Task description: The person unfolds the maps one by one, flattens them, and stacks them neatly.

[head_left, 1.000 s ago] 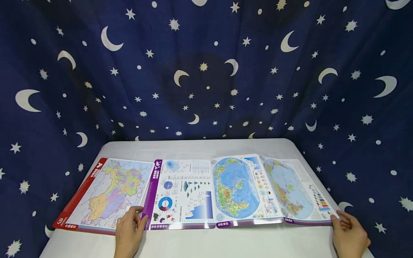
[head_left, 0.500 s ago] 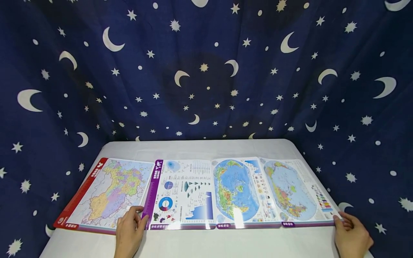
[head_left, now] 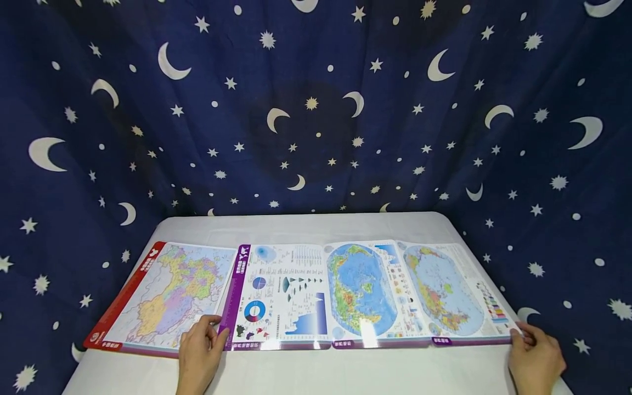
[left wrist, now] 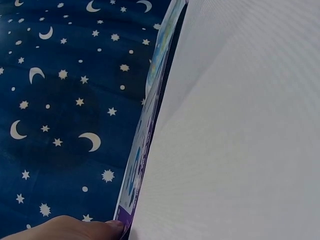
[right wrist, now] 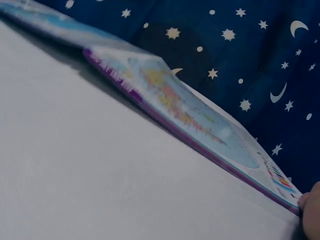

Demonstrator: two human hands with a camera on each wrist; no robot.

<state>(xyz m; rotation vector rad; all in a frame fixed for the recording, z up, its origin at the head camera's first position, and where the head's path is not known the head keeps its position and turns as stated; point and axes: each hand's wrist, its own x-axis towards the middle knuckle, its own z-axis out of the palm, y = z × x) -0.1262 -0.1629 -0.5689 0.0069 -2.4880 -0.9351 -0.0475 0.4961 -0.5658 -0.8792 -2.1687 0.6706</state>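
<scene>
A folding world map (head_left: 277, 296) with a purple left strip stretches across the white table, its panels printed with charts and two oval world maps. My left hand (head_left: 199, 348) pinches the near corner by the purple strip; in the left wrist view its thumb (left wrist: 107, 229) lies on that corner. At the far right end, my right hand (head_left: 537, 359) pinches the near corner of the last panel (right wrist: 200, 120). Shallow bends show at the folds between panels. Left of the purple strip lies a map of China (head_left: 180, 291) with a red border, its near right corner partly behind my left hand.
The white table (head_left: 306, 227) has rounded far corners. A dark blue curtain (head_left: 316, 71) with moons and stars hangs behind it and along both sides.
The two right-hand panels of the world map have flattened out, and glare has appeared at their near edge. My right hand has shifted slightly; my left hand keeps its place.
</scene>
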